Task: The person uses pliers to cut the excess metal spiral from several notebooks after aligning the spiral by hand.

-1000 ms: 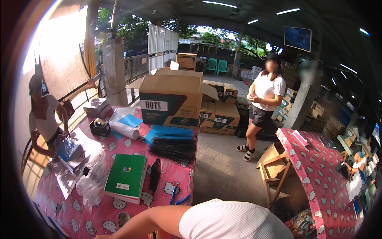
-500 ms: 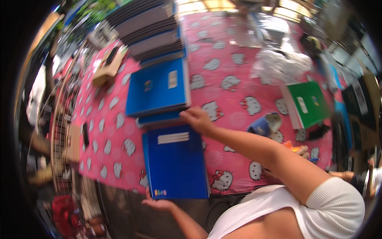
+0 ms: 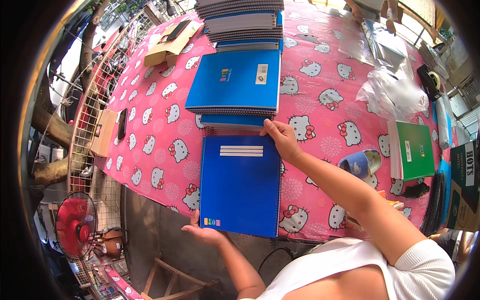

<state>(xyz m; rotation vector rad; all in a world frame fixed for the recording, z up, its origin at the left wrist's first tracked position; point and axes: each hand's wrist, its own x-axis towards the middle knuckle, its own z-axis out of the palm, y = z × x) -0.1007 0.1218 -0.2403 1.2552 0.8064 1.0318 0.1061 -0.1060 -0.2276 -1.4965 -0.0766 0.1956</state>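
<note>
A dark blue spiral notebook [image 3: 240, 185], with white label lines near its top, lies tilted at the table's near edge, partly overhanging it. My left hand [image 3: 206, 233] cups its lower-left corner, thumb up along the edge. At its upper-right corner, my right hand [image 3: 281, 138] grips with fingers and thumb; whether it holds more than one notebook is hidden. Just beyond lies a short pile of notebooks topped by a lighter blue cover [image 3: 230, 82] with a white barcode label. A taller notebook stack [image 3: 242, 25] rises behind that pile.
The pink cat-print tablecloth [image 3: 310, 105] carries an opened carton [image 3: 172, 45], a phone [image 3: 122, 124], clear plastic wrap [image 3: 392, 95], a blue roll-shaped item [image 3: 359, 164] and green notebooks [image 3: 415, 150]. A red fan [image 3: 75, 225] stands at left. Another person's hands [image 3: 391, 22] show at far right.
The view has shifted, so the table things sit further right in it and look sharper. The lighter blue strip along the dark notebook's left edge no longer shows. Both hands keep their hold.
</note>
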